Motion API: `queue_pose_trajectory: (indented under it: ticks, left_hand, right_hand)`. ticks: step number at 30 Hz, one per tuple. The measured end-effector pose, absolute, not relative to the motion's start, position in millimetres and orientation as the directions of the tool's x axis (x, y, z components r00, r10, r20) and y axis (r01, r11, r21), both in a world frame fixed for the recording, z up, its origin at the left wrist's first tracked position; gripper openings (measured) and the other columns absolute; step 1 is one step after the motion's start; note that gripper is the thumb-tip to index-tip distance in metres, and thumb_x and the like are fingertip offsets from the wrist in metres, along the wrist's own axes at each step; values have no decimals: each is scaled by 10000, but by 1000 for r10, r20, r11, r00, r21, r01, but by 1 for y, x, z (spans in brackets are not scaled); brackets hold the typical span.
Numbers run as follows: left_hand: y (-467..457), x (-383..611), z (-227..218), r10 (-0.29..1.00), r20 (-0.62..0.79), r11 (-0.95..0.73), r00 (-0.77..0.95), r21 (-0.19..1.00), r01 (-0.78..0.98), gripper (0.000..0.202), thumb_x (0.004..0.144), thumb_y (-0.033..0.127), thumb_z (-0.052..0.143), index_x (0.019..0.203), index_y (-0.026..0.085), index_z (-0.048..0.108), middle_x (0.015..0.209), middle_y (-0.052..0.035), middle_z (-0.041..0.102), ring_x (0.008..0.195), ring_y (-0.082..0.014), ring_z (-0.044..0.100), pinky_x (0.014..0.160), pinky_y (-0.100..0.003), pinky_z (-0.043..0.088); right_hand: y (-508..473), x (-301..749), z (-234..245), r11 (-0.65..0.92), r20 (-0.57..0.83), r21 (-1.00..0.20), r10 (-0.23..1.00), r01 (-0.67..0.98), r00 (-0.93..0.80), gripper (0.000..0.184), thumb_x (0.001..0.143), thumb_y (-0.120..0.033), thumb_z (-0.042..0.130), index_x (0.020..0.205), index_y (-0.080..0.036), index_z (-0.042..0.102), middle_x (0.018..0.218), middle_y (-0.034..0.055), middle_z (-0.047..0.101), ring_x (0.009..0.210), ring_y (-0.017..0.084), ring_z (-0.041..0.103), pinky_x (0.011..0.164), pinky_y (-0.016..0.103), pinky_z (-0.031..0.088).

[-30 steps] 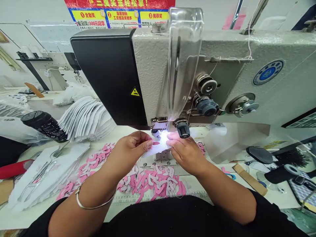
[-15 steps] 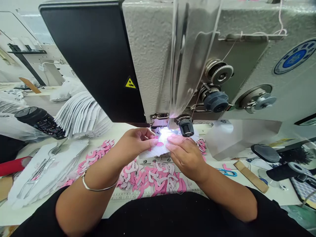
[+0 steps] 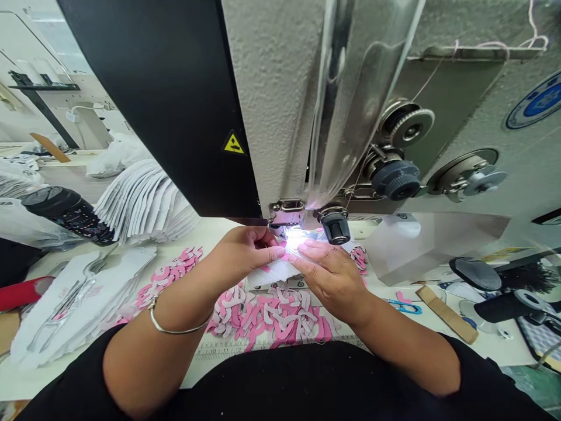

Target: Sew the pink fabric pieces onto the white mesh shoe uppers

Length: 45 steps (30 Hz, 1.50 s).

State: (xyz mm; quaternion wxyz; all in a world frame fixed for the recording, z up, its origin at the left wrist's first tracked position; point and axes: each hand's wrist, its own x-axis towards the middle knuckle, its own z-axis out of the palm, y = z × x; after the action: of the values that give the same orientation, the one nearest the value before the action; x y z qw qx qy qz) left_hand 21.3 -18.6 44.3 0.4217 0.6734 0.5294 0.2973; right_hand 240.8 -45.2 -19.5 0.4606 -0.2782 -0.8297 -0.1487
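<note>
Under the lit needle area of a sewing machine (image 3: 287, 213) lies a white textured fabric piece (image 3: 274, 273) with small pink pieces on it. My left hand (image 3: 245, 251), a bangle at its wrist, pinches the fabric's left side near a pink piece, thumb on top. My right hand (image 3: 335, 275) rests on the right side of the fabric, its fingers stretched out and pressing it flat. Both hands' fingertips are close to the presser foot, which glare partly hides. Just in front lies a heap of curved pink and white cut pieces (image 3: 272, 316).
More pink pieces (image 3: 170, 275) lie to the left, beside stacked white panels (image 3: 79, 304) with scissors-like metal tools on them. A fanned white stack (image 3: 140, 204) and a black bottle (image 3: 68, 213) stand behind. At right are a blue clip-like tool (image 3: 405, 307) and a brown strip (image 3: 447, 314).
The fabric has shifted and turned slightly under the machine, with its pink pieces moved. My right fingers have straightened somewhat. The view has moved slightly closer to the machine.
</note>
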Motion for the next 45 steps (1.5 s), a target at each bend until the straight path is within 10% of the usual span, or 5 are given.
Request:
queue_pose_trajectory:
  ticks: [17, 45]
  left_hand:
    - [-32, 34, 32, 940, -187, 219, 286, 972, -83, 332, 714, 378, 817, 805, 169, 575, 715, 22, 555, 613, -89, 523, 575, -214, 435]
    - [-31, 47, 26, 955, -245, 233, 169, 968, 91, 186, 745, 338, 668, 830, 185, 605, 710, 2, 595, 586, -138, 543, 510, -241, 384]
  right_hand:
    - [-45, 245, -15, 830, 830, -42, 339, 556, -443, 411, 890, -38, 598, 1256, -221, 627, 1138, 63, 714, 1144, 200, 638, 936, 359, 536]
    - [-39, 252, 0, 858, 784, -201, 431, 473, -447, 326, 917, -86, 577, 1135, -297, 698, 1117, 14, 730, 1095, 191, 664, 950, 401, 541]
